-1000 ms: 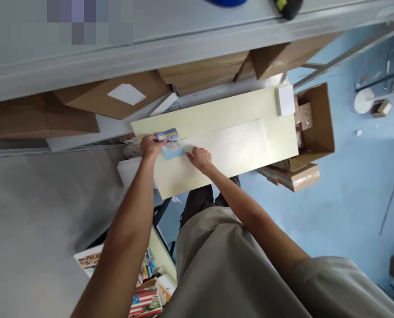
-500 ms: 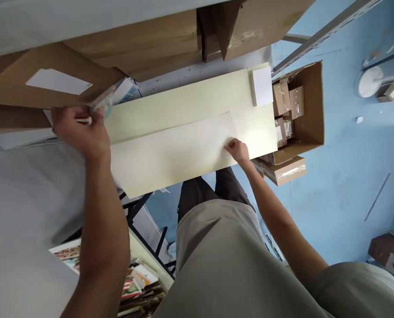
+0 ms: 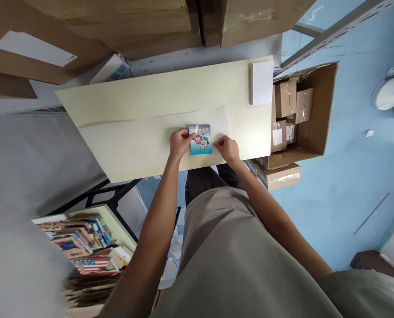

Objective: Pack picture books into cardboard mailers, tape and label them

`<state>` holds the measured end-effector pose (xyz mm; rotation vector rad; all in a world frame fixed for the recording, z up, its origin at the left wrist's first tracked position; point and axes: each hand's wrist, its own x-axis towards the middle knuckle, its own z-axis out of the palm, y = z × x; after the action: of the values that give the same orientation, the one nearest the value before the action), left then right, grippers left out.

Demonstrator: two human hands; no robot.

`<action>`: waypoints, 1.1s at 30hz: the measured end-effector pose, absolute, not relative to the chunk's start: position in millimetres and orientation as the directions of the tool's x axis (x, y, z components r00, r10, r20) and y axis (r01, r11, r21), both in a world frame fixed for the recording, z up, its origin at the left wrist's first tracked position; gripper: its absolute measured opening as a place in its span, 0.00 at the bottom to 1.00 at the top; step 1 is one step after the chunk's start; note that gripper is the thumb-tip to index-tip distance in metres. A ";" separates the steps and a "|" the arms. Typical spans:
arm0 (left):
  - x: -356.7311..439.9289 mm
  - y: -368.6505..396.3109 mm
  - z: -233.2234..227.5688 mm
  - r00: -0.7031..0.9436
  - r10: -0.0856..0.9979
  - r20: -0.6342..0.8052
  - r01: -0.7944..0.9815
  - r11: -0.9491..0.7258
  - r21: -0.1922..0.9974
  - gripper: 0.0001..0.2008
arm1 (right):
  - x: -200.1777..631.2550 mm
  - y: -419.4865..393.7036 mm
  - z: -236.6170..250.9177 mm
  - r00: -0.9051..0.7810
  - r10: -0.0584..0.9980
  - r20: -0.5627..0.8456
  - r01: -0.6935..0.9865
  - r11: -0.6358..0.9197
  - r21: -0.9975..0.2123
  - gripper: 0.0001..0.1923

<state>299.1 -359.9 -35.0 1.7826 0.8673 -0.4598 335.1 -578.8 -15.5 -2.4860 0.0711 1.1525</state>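
A small blue booklet (image 3: 200, 140) with cartoon figures and yellow lettering is above a long whitish paper sheet (image 3: 144, 141), near the front edge of the pale yellow board (image 3: 170, 88). My left hand (image 3: 180, 142) pinches the booklet's left edge, thumb on its cover. Just right of the booklet is my right hand (image 3: 228, 149), its fingers pinched together over the sheet's right end. Whatever those fingertips grip, if anything, is hidden. A stack of small white cards or paper (image 3: 262, 83) lies at the board's far right corner.
An open carton (image 3: 329, 110) holding several small taped boxes stands right of the board, with another taped box (image 3: 281, 176) below it. Large cartons (image 3: 150, 31) line the back beside a metal shelf post (image 3: 335, 37). Books (image 3: 84, 238) fill a rack at lower left.
My left hand has come from the far left, beside the cartons, to the middle of the sheet and now holds the blue booklet. My right hand stays pinched near the sheet's right end.
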 end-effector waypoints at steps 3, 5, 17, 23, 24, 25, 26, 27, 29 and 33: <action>298.0 -359.0 -45.8 0.659 0.364 -0.659 0.746 -0.196 0.637 0.08 | 337.0 -579.0 -13.9 0.642 0.142 -0.754 -0.182 -0.926 -0.329 0.05; 298.6 -358.4 -46.7 0.654 0.366 -0.662 0.749 -0.192 0.634 0.07 | 340.5 -580.9 -11.8 0.622 0.160 -0.766 -0.165 -0.930 -0.328 0.05; 296.5 -365.0 -56.5 0.650 0.403 -0.644 0.748 -0.190 0.636 0.04 | 376.0 -588.2 -8.0 0.721 0.010 -0.692 -0.259 -0.923 -0.283 0.14; 293.2 -364.7 -61.0 0.661 0.403 -0.634 0.738 -0.190 0.648 0.04 | 377.8 -597.4 -7.3 0.754 0.091 -0.650 -0.133 -0.949 -0.287 0.10; 292.5 -365.5 -61.6 0.661 0.411 -0.628 0.736 -0.190 0.650 0.04 | 378.2 -601.2 -4.8 0.765 0.110 -0.634 -0.120 -0.943 -0.309 0.09; 291.9 -366.6 -62.3 0.659 0.423 -0.622 0.735 -0.187 0.651 0.04 | 378.5 -604.4 -1.4 0.767 0.127 -0.629 -0.119 -0.935 -0.334 0.09; 291.4 -367.8 -63.0 0.655 0.437 -0.617 0.736 -0.183 0.652 0.04 | 378.5 -606.2 2.9 0.759 0.143 -0.635 -0.127 -0.924 -0.360 0.09; 290.9 -369.1 -63.7 0.652 0.448 -0.612 0.736 -0.178 0.653 0.04 | 378.0 -606.4 7.8 0.748 0.158 -0.645 -0.141 -0.911 -0.387 0.10; 290.1 -371.2 -65.4 0.649 0.462 -0.605 0.733 -0.166 0.660 0.05 | 375.3 -600.4 18.2 0.727 0.196 -0.658 -0.157 -0.886 -0.437 0.10; 287.7 -371.6 -68.0 0.650 0.488 -0.583 0.721 -0.154 0.675 0.07 | 362.7 -564.8 29.5 0.698 0.323 -0.639 -0.105 -0.837 -0.537 0.09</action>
<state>287.7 -371.6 -68.0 1.8077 0.9687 -0.2755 362.7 -564.8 29.5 -2.3567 -0.1663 1.0289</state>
